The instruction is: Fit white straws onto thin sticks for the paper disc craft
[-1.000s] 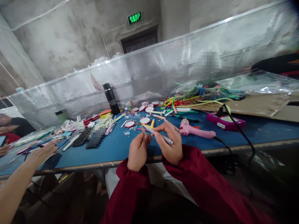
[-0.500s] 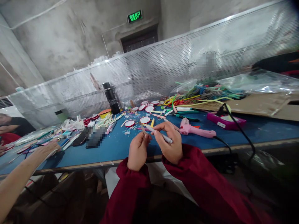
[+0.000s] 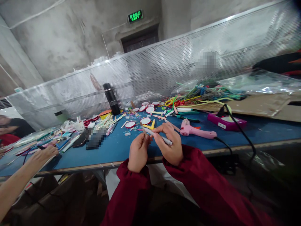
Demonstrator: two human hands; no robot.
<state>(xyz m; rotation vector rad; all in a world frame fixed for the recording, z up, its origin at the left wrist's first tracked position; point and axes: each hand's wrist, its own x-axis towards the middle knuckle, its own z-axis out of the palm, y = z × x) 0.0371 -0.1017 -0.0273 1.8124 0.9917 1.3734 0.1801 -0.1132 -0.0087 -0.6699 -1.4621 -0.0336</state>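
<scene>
Both hands have stayed over the near edge of the desk (image 3: 131, 147) since a moment ago, shifting only slightly up and left in view, while the co-worker's hand (image 3: 43, 154) at the left has slid a little nearer the desk's near edge. The left hand (image 3: 138, 152) has its grip closed narrowly on a small stick (image 3: 142, 128), thumb and fingertips pinched at its lower end, the stick pointing up and away. The right hand (image 3: 169, 145) holds a white marker (image 3: 157, 137) across its fingers, grip wrapped round the barrel, the tip reaching toward the left hand and meeting the stick. Just beyond the right hand a pink glue gun (image 3: 196, 131) lies on the desk, its cord running off the near edge. Farther in lie red-rimmed round discs (image 3: 145, 121) among scattered sticks, and a black bottle (image 3: 112, 99) stands near the far edge.
</scene>
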